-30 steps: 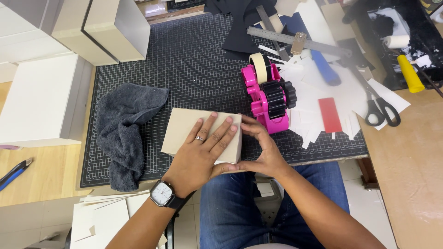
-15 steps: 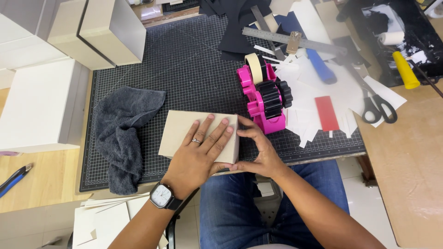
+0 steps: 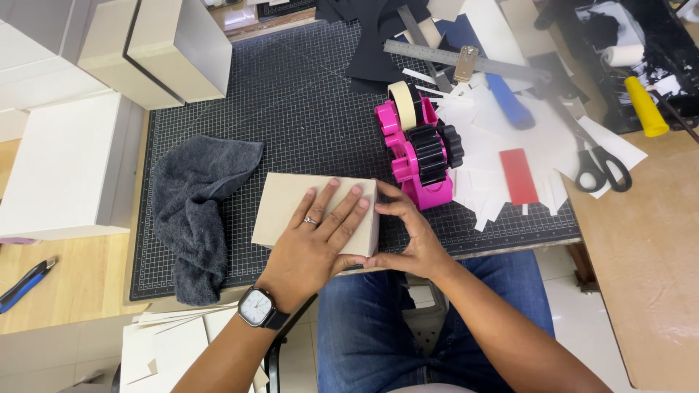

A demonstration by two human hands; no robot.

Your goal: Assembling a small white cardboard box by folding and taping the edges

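A beige cardboard box (image 3: pixel 287 207) lies on the black cutting mat (image 3: pixel 306 109) with its white grid, a dark grey cloth (image 3: pixel 196 207) to its left. Right stands a bright pink tape dispenser (image 3: pixel 415 149) with black rollers; farther right are white paper scraps (image 3: pixel 495 138), a red strip (image 3: pixel 518 176) and a yellow handle (image 3: pixel 645 108).

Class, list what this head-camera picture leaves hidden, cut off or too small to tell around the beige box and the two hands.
Head view only:
- Beige box: much of its top lies under the left hand; its right end is screened by the right hand.
- Right hand: the fingertips under the box's near corner are hidden.
- Grey cloth: what lies under it is hidden.
- Pen: cut off by the left edge.
- Steel ruler: markings too small to read.
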